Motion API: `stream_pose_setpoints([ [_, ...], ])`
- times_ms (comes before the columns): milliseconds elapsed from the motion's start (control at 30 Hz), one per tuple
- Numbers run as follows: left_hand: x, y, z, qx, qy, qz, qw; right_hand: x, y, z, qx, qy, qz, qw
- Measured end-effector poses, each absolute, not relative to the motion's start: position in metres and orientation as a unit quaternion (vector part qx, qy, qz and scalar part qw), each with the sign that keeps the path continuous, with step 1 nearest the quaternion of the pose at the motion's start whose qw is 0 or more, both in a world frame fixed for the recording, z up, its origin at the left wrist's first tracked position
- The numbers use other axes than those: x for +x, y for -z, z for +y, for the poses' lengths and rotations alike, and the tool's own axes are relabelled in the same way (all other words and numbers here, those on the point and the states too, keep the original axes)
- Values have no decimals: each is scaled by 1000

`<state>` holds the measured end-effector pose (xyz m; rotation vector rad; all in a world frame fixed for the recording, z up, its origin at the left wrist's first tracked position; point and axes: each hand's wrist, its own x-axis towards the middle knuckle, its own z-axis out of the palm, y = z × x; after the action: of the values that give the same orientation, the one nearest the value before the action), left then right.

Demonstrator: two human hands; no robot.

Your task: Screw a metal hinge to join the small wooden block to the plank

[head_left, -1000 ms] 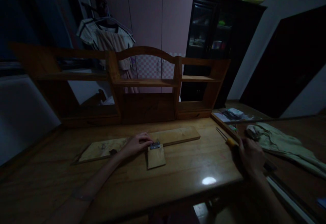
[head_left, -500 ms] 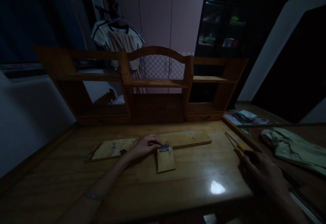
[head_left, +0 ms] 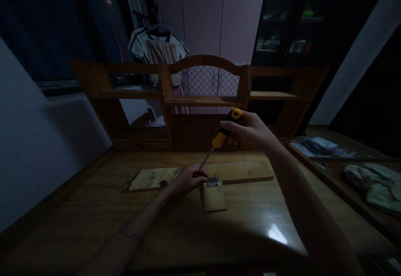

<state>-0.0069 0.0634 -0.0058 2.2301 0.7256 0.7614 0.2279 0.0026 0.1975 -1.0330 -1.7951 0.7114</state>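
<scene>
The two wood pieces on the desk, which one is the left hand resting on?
The long board lying crosswise; the left hand rests on its middle. The small block sits nearer the person, joined by a metal hinge, untouched.

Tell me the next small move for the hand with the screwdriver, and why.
Probably lower the tip onto a screw of the hinge. The right hand holds the screwdriver tilted, its tip just above the left hand, which presses the long board beside the hinge joining the small block.
</scene>
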Motion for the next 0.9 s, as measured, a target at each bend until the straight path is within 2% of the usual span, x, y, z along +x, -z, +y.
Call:
stream_pose_setpoints([
  [67,-7,5,64,859,-294,273,318,214,-188,10,-423,-273,-754,423],
  [167,-7,4,65,864,-288,270,312,206,-176,14,-437,-154,-791,399],
  [233,-7,4,65,864,-284,269,316,206,-171,14,-442,-117,-802,385],
  [500,-6,3,64,862,-287,277,312,213,-166,24,-446,-188,-803,347],
  [900,-7,5,64,868,-281,276,302,210,-162,27,-445,-172,-807,347],
])
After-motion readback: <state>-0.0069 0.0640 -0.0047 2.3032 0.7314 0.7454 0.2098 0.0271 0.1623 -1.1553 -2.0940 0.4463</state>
